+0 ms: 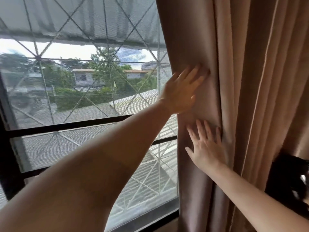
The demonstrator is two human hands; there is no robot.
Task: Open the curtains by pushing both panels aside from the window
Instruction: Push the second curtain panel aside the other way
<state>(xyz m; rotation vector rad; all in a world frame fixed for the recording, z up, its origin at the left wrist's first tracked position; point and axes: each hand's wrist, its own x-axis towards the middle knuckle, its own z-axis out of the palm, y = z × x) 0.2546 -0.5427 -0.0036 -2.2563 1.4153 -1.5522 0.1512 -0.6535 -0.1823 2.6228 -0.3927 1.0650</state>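
A brown curtain panel (pixel 242 67) hangs bunched in folds at the right side of the window (pixel 80 77). My left hand (pixel 182 91) lies flat against the curtain's inner edge, fingers spread, at about mid-height. Below it, my right hand (pixel 206 148) presses flat on the same edge, fingers apart. Neither hand grips the fabric. The glass to the left of the curtain is uncovered. No second curtain panel is in view.
The window has a dark frame (pixel 66 126) and a mesh screen with a diagonal metal grille (pixel 38 57) behind it. Roofs, trees and houses show outside. A dark object (pixel 291 178) sits at the right edge beside the curtain.
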